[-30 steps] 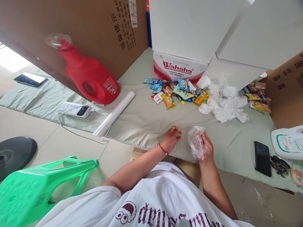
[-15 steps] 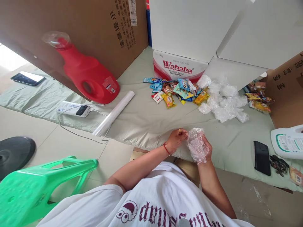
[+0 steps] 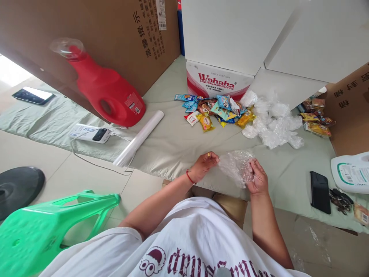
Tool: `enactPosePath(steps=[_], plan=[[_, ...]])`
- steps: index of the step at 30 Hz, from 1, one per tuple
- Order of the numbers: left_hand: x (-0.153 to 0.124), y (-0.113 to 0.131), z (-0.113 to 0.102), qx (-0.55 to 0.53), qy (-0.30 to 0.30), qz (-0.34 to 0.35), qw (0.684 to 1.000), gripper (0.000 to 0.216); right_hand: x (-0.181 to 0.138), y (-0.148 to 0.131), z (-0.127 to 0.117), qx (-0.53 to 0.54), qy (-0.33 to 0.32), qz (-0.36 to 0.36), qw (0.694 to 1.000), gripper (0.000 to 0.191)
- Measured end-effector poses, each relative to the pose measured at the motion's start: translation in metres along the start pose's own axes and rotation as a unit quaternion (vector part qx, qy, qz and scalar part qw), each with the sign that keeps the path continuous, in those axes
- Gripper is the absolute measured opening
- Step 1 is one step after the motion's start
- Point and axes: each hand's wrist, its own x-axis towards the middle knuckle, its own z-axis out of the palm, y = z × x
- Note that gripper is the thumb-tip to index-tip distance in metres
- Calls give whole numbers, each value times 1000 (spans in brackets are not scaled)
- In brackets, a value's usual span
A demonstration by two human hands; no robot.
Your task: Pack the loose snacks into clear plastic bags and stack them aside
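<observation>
A crinkled sheet of clear plastic wrap (image 3: 235, 166) stretches between my two hands, above the front edge of the cloth-covered surface. My left hand (image 3: 204, 165), with a ring and a red wrist string, pinches its left edge. At the right edge, my right hand (image 3: 258, 177) grips the plastic between thumb and fingers. Beyond the hands lies a pile of small packaged snacks (image 3: 205, 122). Right of that pile, several crumpled clear plastic clumps (image 3: 272, 125) lie heaped together.
A roll of plastic film (image 3: 138, 138), a power bank (image 3: 90, 133) with a cable and a red jug (image 3: 111, 94) are at left. A green stool (image 3: 37, 227) stands on the floor. On the right are a black phone (image 3: 319, 192), keys (image 3: 341, 201) and a white bottle (image 3: 351, 173). Boxes stand behind.
My hands have moved apart, the left going left and the right slightly right. The plastic wrap, bunched over the right palm before, is now spread out between them.
</observation>
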Motion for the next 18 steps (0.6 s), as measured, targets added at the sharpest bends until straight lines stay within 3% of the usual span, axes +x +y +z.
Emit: enactPosePath(steps=[3,6,13,16,18], plan=[[-4,12,-34,-10,-24,-36,999,44,4,-11,-12,-14,43,-11,999,41],[-8,23,-62,11,-45,-61,997,45,6,-16,-19,-45,44,-34,997,42],[-4,50,-105,182,-77,-67,978,36,29,-2,-16,-189,20,-65,980,46],[5,53,-115,220,-82,-79,969,37,45,4,-16,-267,21,-88,960,46],[12,50,-119,246,-72,-73,964,37,50,5,-17,-364,25,-120,923,44]])
